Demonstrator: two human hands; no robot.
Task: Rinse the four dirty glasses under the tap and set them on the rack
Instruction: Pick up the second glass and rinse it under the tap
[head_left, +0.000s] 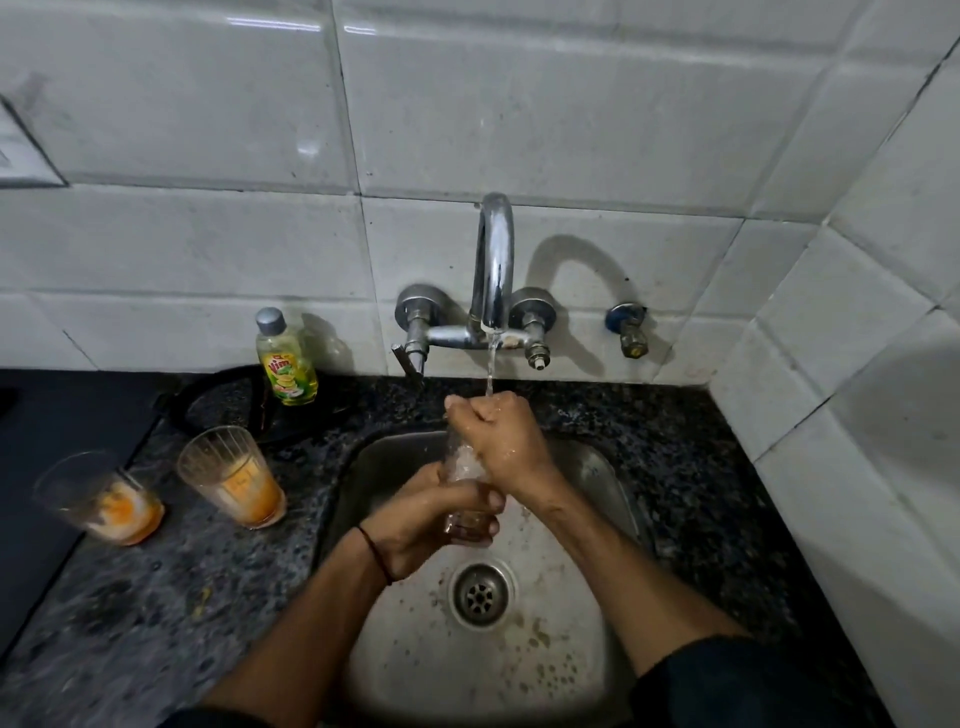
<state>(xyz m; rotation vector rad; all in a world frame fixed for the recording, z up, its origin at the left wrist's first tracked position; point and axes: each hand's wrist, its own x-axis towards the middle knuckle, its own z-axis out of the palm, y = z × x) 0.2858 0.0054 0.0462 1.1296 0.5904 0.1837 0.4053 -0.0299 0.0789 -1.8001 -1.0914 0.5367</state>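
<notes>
Left glass (98, 499): stands on the speckled counter (182, 597), orange residue in its bottom.
Second glass (232, 475): just beside it, the same orange dregs inside.
Soap bottle (284, 358): upright against the tiled wall, behind the two glasses.
Left hand (431, 519): wrapped round the lower part of the held glass (461, 460).
Held glass: over the sink (597, 483), under the tap (493, 265).
Tap: running, its stream landing on the right hand.
Right hand (498, 436): wet, fingers curled over the glass's top.

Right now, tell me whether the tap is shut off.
No: water streams from the tap onto the right hand at the top of the glass.
</notes>
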